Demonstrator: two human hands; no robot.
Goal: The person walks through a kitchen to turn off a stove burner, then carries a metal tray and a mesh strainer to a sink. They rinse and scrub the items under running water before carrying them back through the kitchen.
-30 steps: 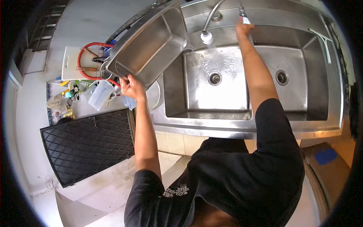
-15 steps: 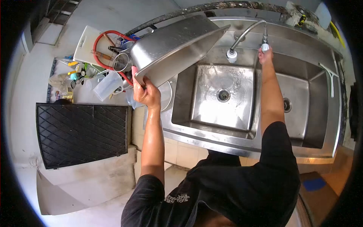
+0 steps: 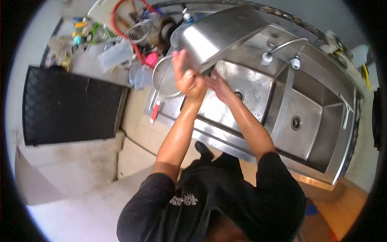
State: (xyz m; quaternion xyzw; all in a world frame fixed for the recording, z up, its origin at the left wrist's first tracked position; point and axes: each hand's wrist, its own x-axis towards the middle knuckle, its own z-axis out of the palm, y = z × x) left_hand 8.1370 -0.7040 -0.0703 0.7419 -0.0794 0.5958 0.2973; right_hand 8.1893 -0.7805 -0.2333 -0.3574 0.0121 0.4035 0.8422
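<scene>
A large, deep stainless steel pan [image 3: 225, 34] is tilted on its side over the left end of the sink. My left hand [image 3: 189, 84], wet and a little blurred, grips its near left corner. My right hand [image 3: 218, 85] reaches in close to the pan's lower edge, fingers apart with nothing in them. Beneath both hands lies the left sink basin [image 3: 250, 117], with its drain partly behind my right forearm. A round strainer with a red handle [image 3: 155, 111] rests on the counter left of my left hand.
Two white-tipped taps, one [image 3: 296, 63] over the divider, stand behind the basins. On the left are a clear plastic jug [image 3: 116, 56], a red hoop [image 3: 115, 20] and a pump bottle [image 3: 187, 16]. A black ridged panel [image 3: 72, 105] lies farther left. A squeegee [image 3: 346, 112] rests at the right rim.
My right hand has let go of the right tap and come left to the pan. The view has turned and shifted, and the pan stays tilted in my left hand.
</scene>
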